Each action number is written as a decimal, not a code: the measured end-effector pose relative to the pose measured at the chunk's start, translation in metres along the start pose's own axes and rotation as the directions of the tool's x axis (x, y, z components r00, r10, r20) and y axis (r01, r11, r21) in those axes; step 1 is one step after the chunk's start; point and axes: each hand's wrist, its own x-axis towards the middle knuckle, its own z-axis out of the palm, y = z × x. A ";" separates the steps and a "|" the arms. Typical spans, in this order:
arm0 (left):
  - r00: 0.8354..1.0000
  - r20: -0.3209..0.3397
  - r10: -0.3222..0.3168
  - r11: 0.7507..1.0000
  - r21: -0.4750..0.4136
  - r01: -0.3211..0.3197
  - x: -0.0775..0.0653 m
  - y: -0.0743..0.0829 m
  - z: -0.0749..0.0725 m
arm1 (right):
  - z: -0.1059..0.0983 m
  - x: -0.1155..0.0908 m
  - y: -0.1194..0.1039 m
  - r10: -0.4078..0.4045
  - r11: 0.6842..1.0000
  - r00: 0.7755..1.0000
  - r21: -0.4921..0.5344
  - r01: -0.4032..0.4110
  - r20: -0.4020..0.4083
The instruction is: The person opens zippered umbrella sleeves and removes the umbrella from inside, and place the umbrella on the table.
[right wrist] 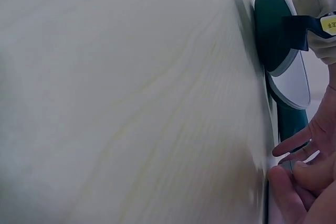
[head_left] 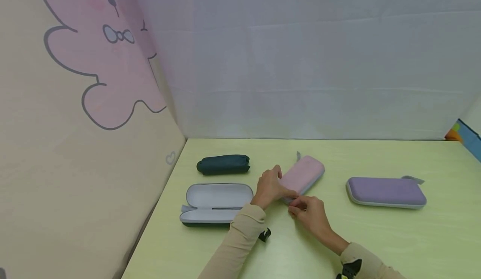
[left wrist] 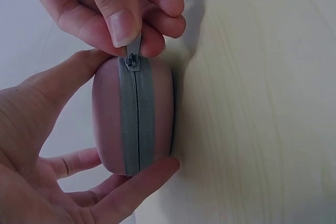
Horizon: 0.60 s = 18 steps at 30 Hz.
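On or just above the pale-green wood-grained table [head_left: 300, 256], the rounded pink case [head_left: 303, 174] is gripped by the left hand [head_left: 268, 190]; its grey zip tab [left wrist: 135, 47], pinched by the right hand [head_left: 311, 217], could be jammed by skewed pulling.

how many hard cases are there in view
3: the pink case in the middle, the purple case to its right, and the open case to its left, partly behind a sleeve. No others seem hidden.

The worktop [head_left: 297, 254] is softly lit, with pale glare nearby; both wrist views are rendered dimmer and greyer.
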 end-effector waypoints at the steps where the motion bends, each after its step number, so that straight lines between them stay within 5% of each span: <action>1: 1.000 -0.002 0.002 1.000 0.001 -0.002 0.000 0.000 0.001 | 0.000 0.000 0.000 0.001 1.000 1.000 0.006 -0.001 0.002; 18: 1.000 -0.017 0.022 1.000 0.019 -0.022 0.001 0.006 0.008 | -0.002 0.000 0.000 -0.001 1.000 1.000 0.006 0.001 0.004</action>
